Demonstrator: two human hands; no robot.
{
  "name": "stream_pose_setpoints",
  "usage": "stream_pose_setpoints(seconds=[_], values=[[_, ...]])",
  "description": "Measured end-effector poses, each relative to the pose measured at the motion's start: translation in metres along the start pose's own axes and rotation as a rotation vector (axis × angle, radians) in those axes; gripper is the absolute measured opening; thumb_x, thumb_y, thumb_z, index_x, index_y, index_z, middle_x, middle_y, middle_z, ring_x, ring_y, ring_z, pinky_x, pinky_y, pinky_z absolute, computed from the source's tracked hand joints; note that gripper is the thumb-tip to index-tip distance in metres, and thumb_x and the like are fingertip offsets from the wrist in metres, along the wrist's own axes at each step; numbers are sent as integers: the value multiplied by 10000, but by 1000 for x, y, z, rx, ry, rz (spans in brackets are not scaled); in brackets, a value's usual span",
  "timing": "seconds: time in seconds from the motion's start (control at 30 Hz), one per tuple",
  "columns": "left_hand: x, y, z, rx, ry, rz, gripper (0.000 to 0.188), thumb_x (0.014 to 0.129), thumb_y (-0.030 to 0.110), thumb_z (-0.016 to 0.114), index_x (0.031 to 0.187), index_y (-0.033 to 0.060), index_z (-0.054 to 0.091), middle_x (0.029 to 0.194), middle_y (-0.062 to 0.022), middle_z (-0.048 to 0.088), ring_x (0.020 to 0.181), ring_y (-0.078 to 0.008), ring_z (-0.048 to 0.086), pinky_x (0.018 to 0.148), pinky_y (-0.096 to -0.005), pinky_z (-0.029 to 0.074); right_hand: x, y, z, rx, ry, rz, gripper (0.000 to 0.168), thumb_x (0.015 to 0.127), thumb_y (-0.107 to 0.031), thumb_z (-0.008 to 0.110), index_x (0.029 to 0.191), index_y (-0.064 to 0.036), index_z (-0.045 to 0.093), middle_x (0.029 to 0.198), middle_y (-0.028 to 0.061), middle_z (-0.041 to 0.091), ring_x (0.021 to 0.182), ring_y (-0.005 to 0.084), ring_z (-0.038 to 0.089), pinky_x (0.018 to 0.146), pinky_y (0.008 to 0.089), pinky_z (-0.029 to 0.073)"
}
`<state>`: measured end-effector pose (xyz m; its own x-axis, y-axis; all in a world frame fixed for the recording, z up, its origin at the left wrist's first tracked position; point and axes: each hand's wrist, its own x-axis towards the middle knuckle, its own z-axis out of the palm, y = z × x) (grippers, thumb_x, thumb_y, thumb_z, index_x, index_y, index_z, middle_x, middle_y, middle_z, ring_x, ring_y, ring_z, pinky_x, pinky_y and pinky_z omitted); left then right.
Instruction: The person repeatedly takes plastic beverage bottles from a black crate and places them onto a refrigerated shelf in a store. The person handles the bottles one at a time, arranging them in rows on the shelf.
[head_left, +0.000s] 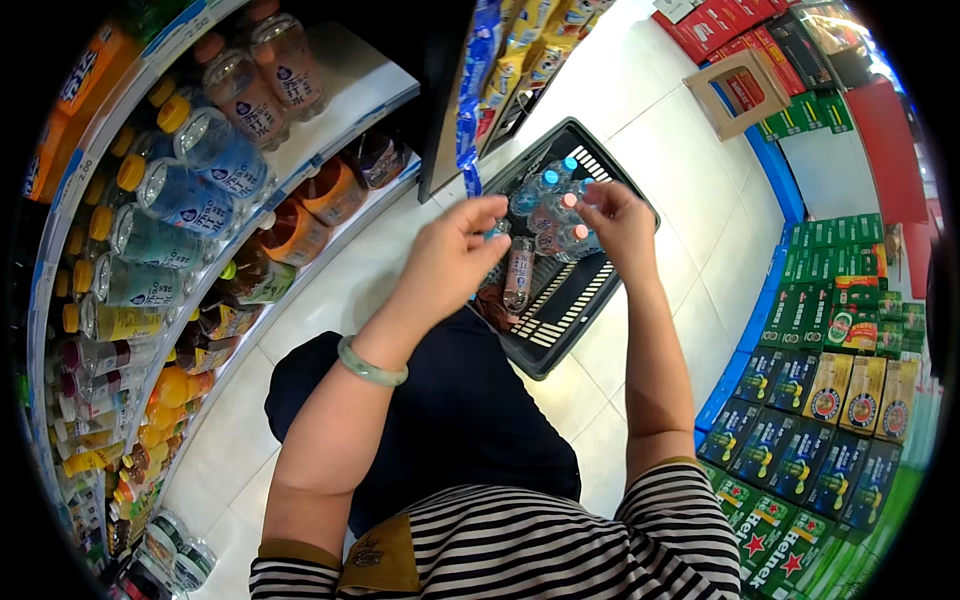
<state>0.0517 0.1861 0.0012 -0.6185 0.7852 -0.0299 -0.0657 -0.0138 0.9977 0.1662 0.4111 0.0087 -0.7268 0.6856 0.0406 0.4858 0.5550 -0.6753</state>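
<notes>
A black plastic shopping basket (551, 364) rests on the tiled floor before my knees. Inside it, clear bottles with blue caps (534, 193) and pink-capped bottles (556, 238) stand or lean, and another pink-labelled bottle (519, 279) lies on its side. My left hand (466, 251), with a pale green bangle (373, 364) on the wrist, is over the basket's left side, fingers curled; a blue cap shows by its fingertips, and whether it touches that bottle is unclear. My right hand (616, 225) is above the basket's right side, thumb and fingers beside a pink cap; I cannot tell whether they touch.
Curved-looking shelves on the left hold many drink bottles (202, 210). A rack of snack bags (510, 67) stands behind the basket. Stacked beer cartons (795, 442) line the right side beside a blue base edge (750, 322). Packed bottles (176, 551) sit at lower left.
</notes>
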Motion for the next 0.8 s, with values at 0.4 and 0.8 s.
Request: stream_pose_setpoints(seconds=[0.4,0.8], values=[[-5,-39,26,565,-123,-55,362,845,158,678,1164,3,603,1128,-182,622,1056,-343,596,891,-405,479,-2,161,94,-453,125,185,390,845,-219,674,1183,-95,524,1032,191,609,904,421,649,721,504,530],[3,-59,21,594,-113,-141,388,836,199,698,1171,19,619,1110,-155,651,1021,-296,631,863,-370,500,-9,184,96,-235,155,82,274,807,-168,705,990,-33,553,924,185,636,845,390,624,738,437,493]])
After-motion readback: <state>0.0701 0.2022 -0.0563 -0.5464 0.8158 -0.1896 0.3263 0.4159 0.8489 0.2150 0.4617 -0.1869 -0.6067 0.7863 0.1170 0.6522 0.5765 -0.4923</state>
